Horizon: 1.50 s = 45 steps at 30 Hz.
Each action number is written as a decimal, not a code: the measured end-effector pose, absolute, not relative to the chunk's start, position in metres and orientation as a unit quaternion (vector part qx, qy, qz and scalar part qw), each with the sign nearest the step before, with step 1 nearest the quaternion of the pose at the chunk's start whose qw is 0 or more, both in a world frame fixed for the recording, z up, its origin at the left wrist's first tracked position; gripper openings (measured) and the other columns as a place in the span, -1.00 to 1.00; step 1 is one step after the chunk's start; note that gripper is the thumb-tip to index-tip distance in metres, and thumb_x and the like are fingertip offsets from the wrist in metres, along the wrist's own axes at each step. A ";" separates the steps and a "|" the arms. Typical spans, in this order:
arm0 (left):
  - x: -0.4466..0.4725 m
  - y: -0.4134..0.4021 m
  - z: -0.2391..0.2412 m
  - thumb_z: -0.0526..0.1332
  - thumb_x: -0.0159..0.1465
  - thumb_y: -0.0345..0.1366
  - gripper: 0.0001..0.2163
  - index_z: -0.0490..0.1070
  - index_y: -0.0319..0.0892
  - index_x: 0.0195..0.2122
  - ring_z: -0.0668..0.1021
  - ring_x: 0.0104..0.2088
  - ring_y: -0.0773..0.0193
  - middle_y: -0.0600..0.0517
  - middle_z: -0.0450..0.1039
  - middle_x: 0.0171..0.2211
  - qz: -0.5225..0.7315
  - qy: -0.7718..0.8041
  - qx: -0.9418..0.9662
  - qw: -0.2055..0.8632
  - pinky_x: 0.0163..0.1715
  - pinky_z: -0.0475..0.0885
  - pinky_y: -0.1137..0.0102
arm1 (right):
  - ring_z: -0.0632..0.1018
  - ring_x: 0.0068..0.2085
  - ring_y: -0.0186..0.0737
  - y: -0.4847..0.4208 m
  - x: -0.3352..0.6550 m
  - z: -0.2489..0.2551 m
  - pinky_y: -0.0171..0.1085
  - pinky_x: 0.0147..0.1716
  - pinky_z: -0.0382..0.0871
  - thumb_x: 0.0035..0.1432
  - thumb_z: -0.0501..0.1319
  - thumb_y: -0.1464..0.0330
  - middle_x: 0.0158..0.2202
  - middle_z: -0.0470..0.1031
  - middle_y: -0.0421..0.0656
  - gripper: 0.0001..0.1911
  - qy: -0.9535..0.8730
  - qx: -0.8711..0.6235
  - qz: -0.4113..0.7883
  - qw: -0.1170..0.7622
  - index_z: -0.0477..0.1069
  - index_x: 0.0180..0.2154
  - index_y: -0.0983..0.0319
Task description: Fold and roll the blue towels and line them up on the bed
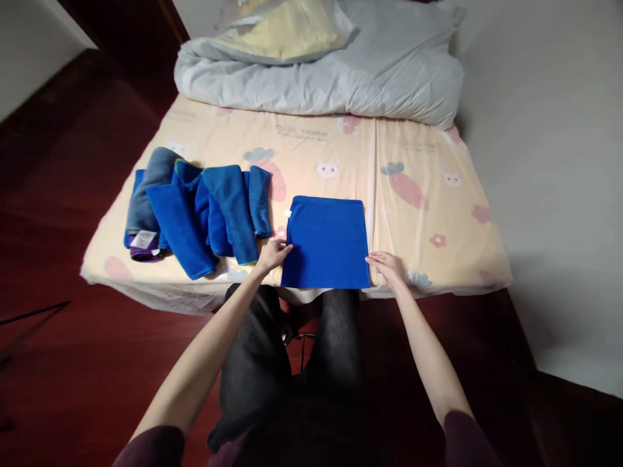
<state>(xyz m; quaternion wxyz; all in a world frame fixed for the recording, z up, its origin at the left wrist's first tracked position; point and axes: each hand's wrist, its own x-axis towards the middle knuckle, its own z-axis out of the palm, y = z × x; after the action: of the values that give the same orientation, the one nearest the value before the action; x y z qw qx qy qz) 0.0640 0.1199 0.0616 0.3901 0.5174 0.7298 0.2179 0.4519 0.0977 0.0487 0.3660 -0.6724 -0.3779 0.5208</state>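
Observation:
A blue cloth, seemingly a towel, lies flat as a near square at the bed's front edge, with a small white tag on its left side. My left hand pinches its left edge, thumb toward the cloth. At the opposite side, my right hand holds the right edge between thumb and fingertips, its fingers close together. Left of my left hand is a heap of folded or rolled cloths, among them a bright blue one, a greyish one and a purple one.
The bed has a yellowish sheet printed with carrots and rabbit faces. A rolled pale quilt lies across its far end, with a yellow item in clear wrapping on top. A wall stands at the right; the floor is dark red.

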 end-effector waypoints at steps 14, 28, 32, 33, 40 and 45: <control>0.071 0.290 0.043 0.19 0.31 -0.25 -0.71 0.59 -0.18 -0.02 0.65 -0.08 0.09 -0.10 0.64 -0.05 0.185 0.729 0.611 0.247 0.07 0.47 0.27 | 0.68 -0.23 -0.11 0.302 0.432 0.007 -0.19 -0.14 0.55 0.04 0.47 0.20 -0.27 0.67 -0.03 -0.61 -0.532 -0.674 0.366 0.358 0.55 -0.16 0.31; 0.065 0.310 0.043 0.19 0.31 -0.22 -0.77 0.56 -0.16 -0.11 0.60 0.00 -0.03 -0.15 0.60 -0.09 0.185 0.723 0.626 0.226 0.11 0.44 0.10 | 0.65 -0.28 -0.12 0.331 0.436 0.008 -0.17 -0.20 0.55 0.29 0.27 0.18 -0.35 0.62 -0.12 -0.76 -0.635 -0.687 0.244 0.257 0.51 -0.25 0.24; 0.063 0.317 0.038 0.17 0.33 -0.17 -0.76 0.54 -0.14 -0.10 0.58 0.00 0.01 -0.13 0.59 -0.11 0.202 0.718 0.622 0.237 0.11 0.44 0.16 | 0.66 -0.22 -0.09 0.336 0.433 0.011 -0.14 -0.12 0.54 0.30 0.23 0.16 -0.32 0.62 -0.11 -0.75 -0.633 -0.699 0.213 0.255 0.51 -0.23 0.22; 0.063 0.318 0.037 0.17 0.34 -0.15 -0.76 0.54 -0.13 -0.11 0.57 0.00 0.02 -0.12 0.59 -0.12 0.205 0.715 0.627 0.232 0.11 0.44 0.17 | 0.65 -0.20 -0.08 0.338 0.431 0.013 -0.12 -0.10 0.54 0.30 0.23 0.17 -0.31 0.62 -0.10 -0.75 -0.633 -0.701 0.207 0.256 0.51 -0.23 0.22; 0.057 0.325 0.038 0.22 0.29 -0.20 -0.76 0.56 -0.17 -0.10 0.51 0.01 0.09 -0.10 0.54 -0.02 0.169 0.695 0.667 0.209 0.10 0.40 0.14 | 0.62 -0.09 -0.03 0.343 0.424 0.025 -0.04 0.04 0.48 0.25 0.30 0.26 -0.20 0.62 -0.04 -0.82 -0.658 -0.683 0.218 0.230 0.53 -0.21 0.25; 0.046 0.341 0.037 0.29 0.24 -0.21 -0.73 0.55 -0.22 -0.09 0.50 -0.01 0.08 -0.09 0.56 -0.13 0.104 0.659 0.701 0.253 0.09 0.40 0.20 | 0.61 -0.15 -0.08 0.349 0.431 0.024 -0.03 0.01 0.50 0.14 0.41 0.29 -0.26 0.60 -0.13 -0.72 -0.661 -0.677 0.265 0.186 0.54 -0.11 0.25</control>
<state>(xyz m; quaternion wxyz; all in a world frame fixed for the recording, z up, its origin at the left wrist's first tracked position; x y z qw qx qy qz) 0.0461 0.3409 0.0371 0.2529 0.7012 0.6585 0.1036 0.4312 0.3492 0.0238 0.1860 -0.6768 -0.6612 0.2649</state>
